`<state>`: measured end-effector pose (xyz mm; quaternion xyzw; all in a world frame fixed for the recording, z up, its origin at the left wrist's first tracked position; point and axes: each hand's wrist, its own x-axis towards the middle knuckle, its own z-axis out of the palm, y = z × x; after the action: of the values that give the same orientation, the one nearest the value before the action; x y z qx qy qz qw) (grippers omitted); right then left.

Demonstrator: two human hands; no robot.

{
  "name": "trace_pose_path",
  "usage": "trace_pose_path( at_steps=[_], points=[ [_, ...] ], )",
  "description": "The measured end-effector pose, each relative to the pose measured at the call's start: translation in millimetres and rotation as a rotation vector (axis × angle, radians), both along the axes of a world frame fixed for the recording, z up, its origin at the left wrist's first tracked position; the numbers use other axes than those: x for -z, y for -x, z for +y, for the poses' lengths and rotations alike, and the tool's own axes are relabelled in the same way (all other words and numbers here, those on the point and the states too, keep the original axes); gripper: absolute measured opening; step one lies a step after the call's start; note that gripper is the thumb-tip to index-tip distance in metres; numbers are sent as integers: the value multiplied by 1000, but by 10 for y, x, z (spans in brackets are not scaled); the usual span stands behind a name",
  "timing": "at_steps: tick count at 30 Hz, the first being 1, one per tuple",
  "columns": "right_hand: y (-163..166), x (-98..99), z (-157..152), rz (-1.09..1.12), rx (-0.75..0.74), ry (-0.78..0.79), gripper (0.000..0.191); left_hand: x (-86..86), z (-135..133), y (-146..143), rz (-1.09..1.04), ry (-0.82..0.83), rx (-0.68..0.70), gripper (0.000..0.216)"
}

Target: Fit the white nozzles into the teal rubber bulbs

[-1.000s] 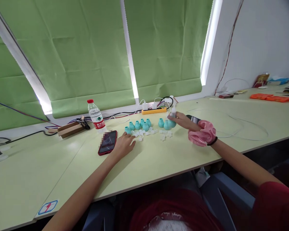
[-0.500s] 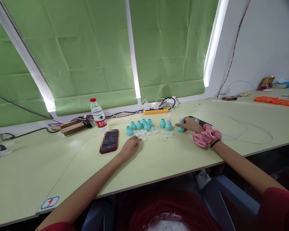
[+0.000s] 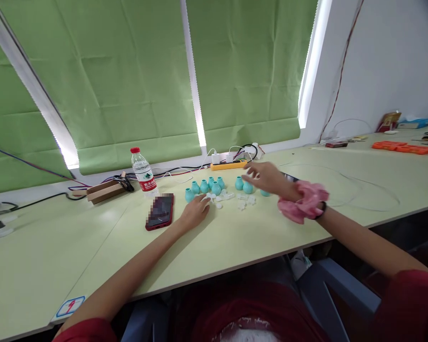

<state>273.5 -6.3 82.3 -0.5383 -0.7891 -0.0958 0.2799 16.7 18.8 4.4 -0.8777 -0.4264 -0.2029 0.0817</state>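
Note:
Several small teal bulbs (image 3: 207,185) stand in a cluster on the pale green desk (image 3: 235,232), with clear plastic caps (image 3: 224,195) scattered in front of them. Three more teal bulbs (image 3: 248,187) stand to the right. My left hand (image 3: 195,211) rests on the desk with its fingertips curled on the clear caps; whether it holds one is hidden. My right hand (image 3: 269,178) hovers over the right-hand bulbs with fingers spread and nothing in it. A pink scrunchie (image 3: 303,201) sits on that wrist.
A red phone (image 3: 159,212) lies left of my left hand, and a water bottle (image 3: 143,174) stands behind it. A yellow power strip (image 3: 228,164) with chargers and cables lies along the window. A dark phone (image 3: 289,178) lies behind my right hand. Orange items (image 3: 403,147) lie far right.
My right hand set a teal bulb down at the right of the group, let it go and lifted, moving left. My left hand shifted slightly among the clear caps.

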Motion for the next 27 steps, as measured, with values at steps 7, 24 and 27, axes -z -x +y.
trace_pose_path(
  at_steps=[7, 24, 27],
  points=[
    [953, 821, 330, -206, -108, 49, 32, 249, 133, -180, 96, 38, -72, 42],
    [923, 930, 451, -172, -243, 118, 34, 135, 121, -108, 30, -115, -225, 15],
    [915, 940, 501, -125, -218, 131, 30, 101, 95, -112, 68, -39, -245, 19]
  ],
)
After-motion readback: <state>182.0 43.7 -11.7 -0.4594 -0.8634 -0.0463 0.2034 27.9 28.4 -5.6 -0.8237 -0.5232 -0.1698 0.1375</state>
